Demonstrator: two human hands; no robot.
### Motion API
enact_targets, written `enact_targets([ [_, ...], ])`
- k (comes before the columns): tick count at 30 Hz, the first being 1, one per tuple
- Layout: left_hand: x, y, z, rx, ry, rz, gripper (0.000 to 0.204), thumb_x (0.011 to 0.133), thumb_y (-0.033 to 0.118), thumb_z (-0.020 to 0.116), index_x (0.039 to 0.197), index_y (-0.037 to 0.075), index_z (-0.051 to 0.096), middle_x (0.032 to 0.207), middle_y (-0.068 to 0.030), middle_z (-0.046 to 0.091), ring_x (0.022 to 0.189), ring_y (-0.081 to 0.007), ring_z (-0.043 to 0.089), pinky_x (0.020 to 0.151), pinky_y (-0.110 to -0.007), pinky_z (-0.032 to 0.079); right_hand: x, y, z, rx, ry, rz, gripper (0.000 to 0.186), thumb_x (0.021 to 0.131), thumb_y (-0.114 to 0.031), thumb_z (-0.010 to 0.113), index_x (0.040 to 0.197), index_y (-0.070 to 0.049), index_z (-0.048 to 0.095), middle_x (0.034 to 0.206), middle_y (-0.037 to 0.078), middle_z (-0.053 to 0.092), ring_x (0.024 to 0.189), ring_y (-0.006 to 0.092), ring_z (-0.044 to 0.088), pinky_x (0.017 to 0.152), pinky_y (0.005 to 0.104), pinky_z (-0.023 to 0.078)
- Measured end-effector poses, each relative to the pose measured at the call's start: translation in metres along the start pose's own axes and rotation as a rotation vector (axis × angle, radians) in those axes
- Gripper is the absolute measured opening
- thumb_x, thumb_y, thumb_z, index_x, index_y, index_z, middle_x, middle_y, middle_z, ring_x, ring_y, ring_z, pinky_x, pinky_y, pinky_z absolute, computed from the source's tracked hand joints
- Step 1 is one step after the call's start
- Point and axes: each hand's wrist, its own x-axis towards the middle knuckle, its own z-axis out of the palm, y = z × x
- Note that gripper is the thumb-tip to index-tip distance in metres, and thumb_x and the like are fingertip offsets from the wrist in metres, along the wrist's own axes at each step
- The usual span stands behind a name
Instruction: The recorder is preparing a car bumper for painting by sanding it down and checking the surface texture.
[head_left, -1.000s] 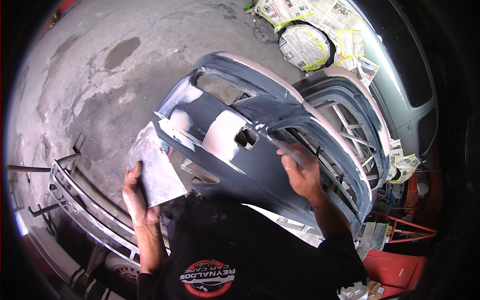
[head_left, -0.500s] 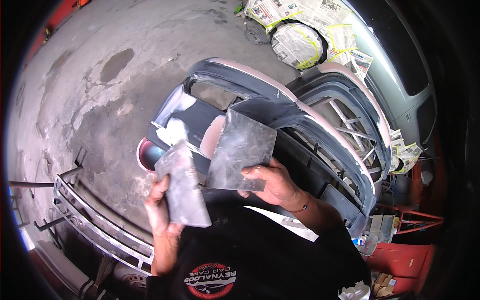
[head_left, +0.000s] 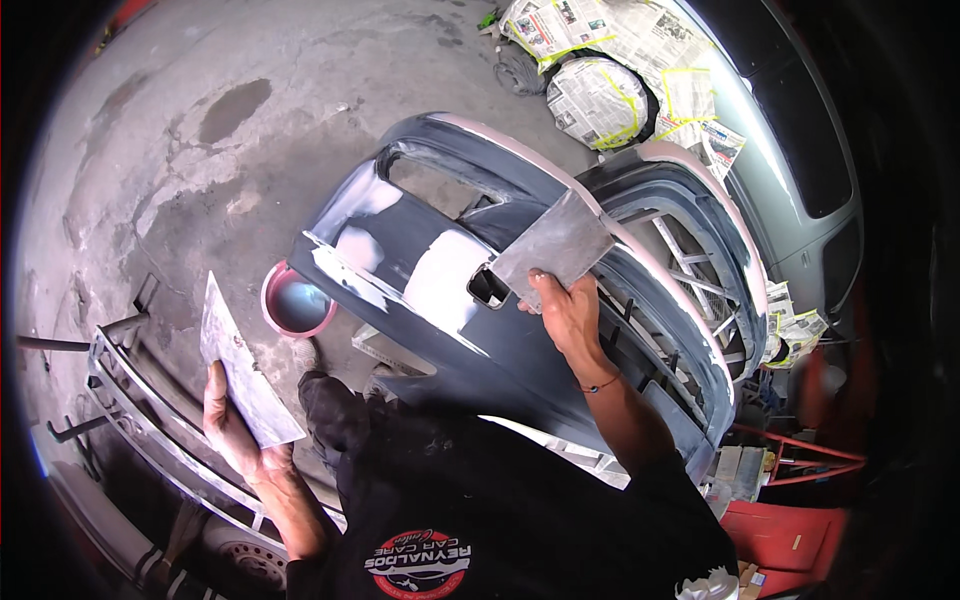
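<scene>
Left hand (head_left: 238, 432): clamped on one plate (head_left: 238, 362)
Right hand (head_left: 568, 308): clamped on second plate (head_left: 556, 240)
Bumpers (head_left: 520, 352): two, beneath and beyond right hand
Shirt (head_left: 540, 500): one lettered badge (head_left: 420, 566)

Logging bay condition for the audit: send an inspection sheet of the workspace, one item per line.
Surface: grey floor, dark-stained.
Job's things: dark bumper with pale patches; left plate and right plate, both flat and greyish.
Clutter: reddish bucket on the floor, pale liquid inside.
Grippers: left hand holds the left plate; right hand holds the right plate over the bumper, contact unclear.
Cables: grey bundle, kind unclear.
Surroundings: second bumper behind; silver vehicle partly covered in newspaper.
</scene>
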Motion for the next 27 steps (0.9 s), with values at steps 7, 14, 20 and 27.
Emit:
enact_targets([
  [7, 0.002, -0.006, 0.0, -0.022, -0.053, -0.047, 0.024, 0.094, 0.014, 0.052, 0.108, -0.005, 0.059, 0.091, -0.0152, 0.07, 0.067, -0.0212, 0.07, 0.053, -0.029, 0.06, 0.004, 0.0, 0.006, -0.053, -0.006, -0.024, 0.017, 0.084, -0.003, 0.056, 0.094, 0.01, 0.061, 0.085, 0.013, 0.064, 0.066, 0.0178, 0.062, 0.053, 0.0291, 0.055],
  [14, 0.009, -0.002, -0.012, 0.023, -0.137, -0.042, 0.027, 0.094, 0.013, 0.053, 0.113, -0.006, 0.057, 0.1, -0.0157, 0.069, 0.08, -0.0217, 0.07, 0.067, -0.03, 0.06, 0.004, 0.004, 0.007, -0.001, 0.017, -0.042, 0.018, 0.085, -0.005, 0.056, 0.092, 0.009, 0.062, 0.083, 0.012, 0.065, 0.066, 0.017, 0.063, 0.054, 0.0289, 0.054],
  [20, 0.012, -0.004, -0.016, 0.016, -0.212, -0.075, 0.029, 0.094, 0.012, 0.052, 0.116, -0.006, 0.056, 0.105, -0.0153, 0.068, 0.086, -0.0211, 0.069, 0.075, -0.031, 0.059, 0.006, 0.008, 0.009, -0.046, 0.018, 0.01, 0.017, 0.084, -0.003, 0.056, 0.093, 0.009, 0.062, 0.086, 0.012, 0.065, 0.068, 0.0169, 0.063, 0.052, 0.0285, 0.054],
  [27, 0.011, -0.003, -0.015, 0.018, -0.175, -0.085, 0.028, 0.094, 0.013, 0.054, 0.114, -0.006, 0.057, 0.103, -0.0153, 0.069, 0.085, -0.021, 0.07, 0.075, -0.03, 0.059, 0.008, 0.01, 0.013, -0.338, -0.023, 0.007, 0.021, 0.081, -0.008, 0.054, 0.081, 0.01, 0.063, 0.072, 0.014, 0.066, 0.057, 0.017, 0.061, 0.05, 0.0304, 0.05],
])
